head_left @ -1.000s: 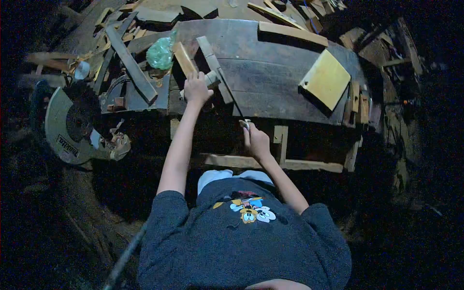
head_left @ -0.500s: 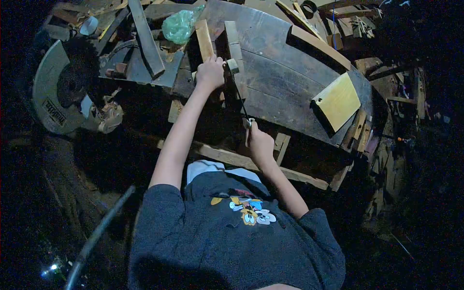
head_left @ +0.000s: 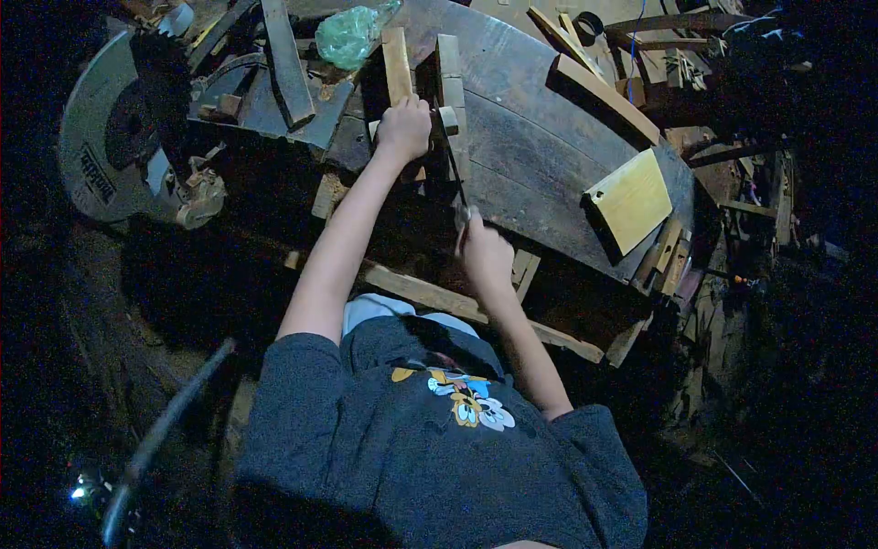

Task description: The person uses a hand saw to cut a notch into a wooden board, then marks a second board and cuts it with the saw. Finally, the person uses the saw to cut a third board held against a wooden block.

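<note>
My left hand (head_left: 405, 128) is closed around a short strip of wood (head_left: 449, 121), whose pale end sticks out to the right of my fingers. The strip lies across two lengths of timber, a light brown block (head_left: 397, 66) and a greyer one (head_left: 449, 71), on the workbench. Lower and to the right, my right hand (head_left: 487, 254) is wrapped round the handle of a thin, dark handsaw (head_left: 457, 174). Seen almost edge-on, its narrow blade runs up to the strip just right of my left hand. The handle is mostly hidden by my fingers.
A circular saw blade guard (head_left: 91, 174) stands at the left. On the worn workbench (head_left: 521, 137) lie a yellowish board (head_left: 631, 203) with a hole and a long timber (head_left: 604, 99). A green plastic bag (head_left: 347, 38) and wood scraps sit at the back.
My right hand has pushed the saw slightly forward and left, toward the strip. My left hand keeps its hold on the wood. The whole view has shifted a little.
</note>
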`<state>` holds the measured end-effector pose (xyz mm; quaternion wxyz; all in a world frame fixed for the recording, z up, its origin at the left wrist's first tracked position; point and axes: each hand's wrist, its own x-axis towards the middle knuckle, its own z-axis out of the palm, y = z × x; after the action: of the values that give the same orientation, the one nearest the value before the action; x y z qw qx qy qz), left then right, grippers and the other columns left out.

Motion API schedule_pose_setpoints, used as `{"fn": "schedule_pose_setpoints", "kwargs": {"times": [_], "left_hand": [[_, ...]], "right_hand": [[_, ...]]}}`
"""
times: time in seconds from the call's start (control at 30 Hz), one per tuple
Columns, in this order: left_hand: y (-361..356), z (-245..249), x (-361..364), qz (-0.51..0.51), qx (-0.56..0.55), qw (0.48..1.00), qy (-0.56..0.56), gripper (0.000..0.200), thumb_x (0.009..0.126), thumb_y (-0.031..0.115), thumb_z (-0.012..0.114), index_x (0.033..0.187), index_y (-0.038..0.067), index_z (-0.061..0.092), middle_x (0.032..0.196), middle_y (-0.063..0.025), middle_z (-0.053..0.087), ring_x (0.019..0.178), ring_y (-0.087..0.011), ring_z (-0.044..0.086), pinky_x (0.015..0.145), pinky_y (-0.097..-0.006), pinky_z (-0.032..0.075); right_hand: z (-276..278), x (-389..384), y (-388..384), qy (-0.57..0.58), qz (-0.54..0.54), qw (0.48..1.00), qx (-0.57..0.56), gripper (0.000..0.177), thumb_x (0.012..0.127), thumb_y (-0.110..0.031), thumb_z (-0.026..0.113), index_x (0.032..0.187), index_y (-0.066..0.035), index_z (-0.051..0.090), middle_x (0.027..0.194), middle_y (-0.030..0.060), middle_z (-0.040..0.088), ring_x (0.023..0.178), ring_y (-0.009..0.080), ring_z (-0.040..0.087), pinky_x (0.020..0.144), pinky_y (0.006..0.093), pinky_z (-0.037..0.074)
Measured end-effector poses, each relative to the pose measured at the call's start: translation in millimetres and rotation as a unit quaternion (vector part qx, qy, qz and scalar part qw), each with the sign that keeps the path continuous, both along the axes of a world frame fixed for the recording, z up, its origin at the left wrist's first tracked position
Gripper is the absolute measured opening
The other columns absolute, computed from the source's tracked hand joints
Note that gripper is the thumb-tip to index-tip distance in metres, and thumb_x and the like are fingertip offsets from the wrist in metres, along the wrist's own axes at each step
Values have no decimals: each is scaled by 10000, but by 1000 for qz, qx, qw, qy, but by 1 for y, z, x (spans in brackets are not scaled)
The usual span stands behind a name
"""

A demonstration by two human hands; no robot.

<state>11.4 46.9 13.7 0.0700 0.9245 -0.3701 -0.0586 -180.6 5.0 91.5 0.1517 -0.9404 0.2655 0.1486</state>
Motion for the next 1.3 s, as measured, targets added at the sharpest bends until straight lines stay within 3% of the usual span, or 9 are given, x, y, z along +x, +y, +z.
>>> {"fn": "schedule_pose_setpoints", "kwargs": {"times": [0.2,0.4,0.5,0.6,0.77,1.03,1.13,1.23,1.3], "left_hand": [[-2,-14,0,10,-43,997,-68,129,636,71,498,759,33,490,812,-101,488,791,-220,505,621,-316,432],[-1,-16,-3,13,-40,991,-124,122,638,89,502,752,47,496,790,-79,482,784,-202,495,603,-297,416],[-2,-20,-4,9,-52,990,-130,114,648,96,495,750,46,497,794,-83,484,790,-202,493,608,-305,414],[-2,-17,-2,19,-42,994,-96,102,663,95,477,749,44,496,800,-85,487,799,-207,492,618,-313,415],[-1,-10,-5,20,-31,997,-74,119,664,89,468,764,32,497,819,-96,492,811,-220,490,632,-319,417],[-3,-13,0,17,-28,996,-80,189,632,125,532,782,18,493,858,-116,504,827,-237,494,661,-330,422],[-1,-7,-1,28,-9,999,-32,257,607,173,585,792,21,490,866,-118,509,832,-241,495,673,-339,422],[-1,-7,-2,35,-25,999,-32,317,577,203,623,800,23,486,860,-116,511,830,-239,496,664,-333,422],[-2,-7,-1,35,-17,998,-40,313,578,194,619,804,24,485,847,-112,513,829,-235,497,655,-328,422]], "right_hand": [[-36,87,-25,-50,30,998,12,185,734,-177,414,844,-47,486,606,153,563,573,286,572,512,393,456],[24,26,-8,49,1,998,33,178,761,-171,382,842,-50,486,675,150,575,599,297,573,532,393,461],[-20,67,-26,-37,15,997,71,209,768,-222,382,873,-65,473,695,200,552,674,349,546,570,434,432],[-34,98,-32,-22,41,997,65,202,766,-214,383,883,-69,463,691,193,554,668,342,548,573,431,431],[11,16,-11,38,-6,997,66,192,754,-189,393,884,-60,451,682,176,558,653,342,548,587,431,426],[-27,89,-28,-54,14,996,71,203,730,-201,427,799,-30,513,742,203,557,683,331,556,581,410,443],[-27,80,-24,-78,74,994,-14,167,747,-142,390,734,-44,525,642,131,573,551,267,577,462,374,460],[-14,28,-17,-11,23,999,36,264,768,-187,391,1000,-68,425,612,169,550,569,325,553,516,425,438],[-4,0,-11,5,37,999,10,201,747,-134,394,931,-74,447,611,138,557,521,269,560,440,392,436]]}}
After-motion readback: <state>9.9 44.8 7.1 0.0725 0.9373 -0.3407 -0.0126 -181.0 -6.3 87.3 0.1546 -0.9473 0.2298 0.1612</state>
